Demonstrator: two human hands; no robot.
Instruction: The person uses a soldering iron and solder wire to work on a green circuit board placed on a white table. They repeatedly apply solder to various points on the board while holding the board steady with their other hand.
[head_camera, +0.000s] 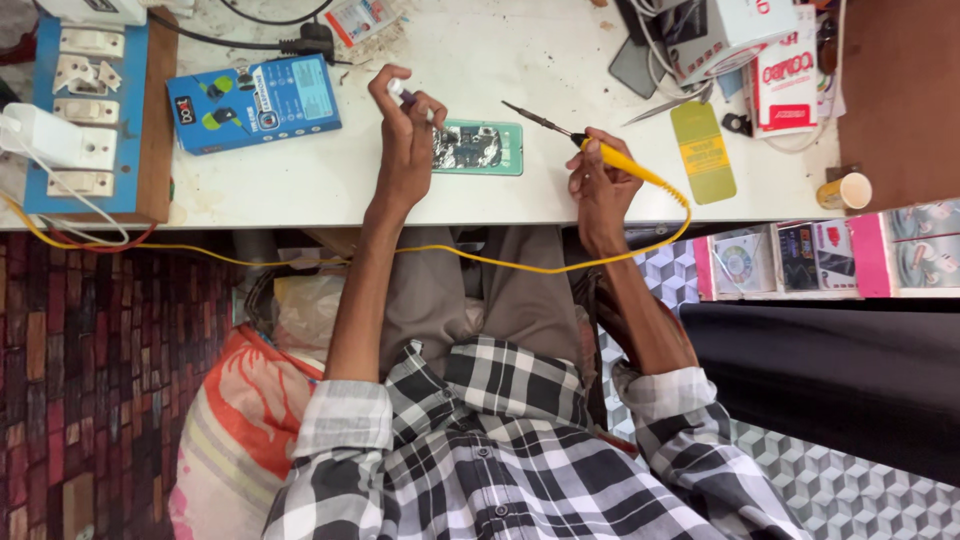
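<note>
An opened phone (478, 147) with a green frame lies flat on the white worktop (420, 185), its inner parts showing. My left hand (405, 135) hovers at the phone's left edge and pinches a small white tube (399, 91) between thumb and fingers. My right hand (598, 178) grips a yellow-handled soldering iron (585, 143) to the right of the phone. Its dark metal tip points up-left and ends above the phone's upper right corner. A yellow cable (500, 262) runs from the handle down over the table edge.
A blue box (254, 102) lies left of the phone, with a blue switch board (88, 110) at the far left. A yellow card (703, 152), tweezers (668, 105), white boxes (740, 35) and a paper cup (848, 190) crowd the right. Bags (250, 400) sit under the table.
</note>
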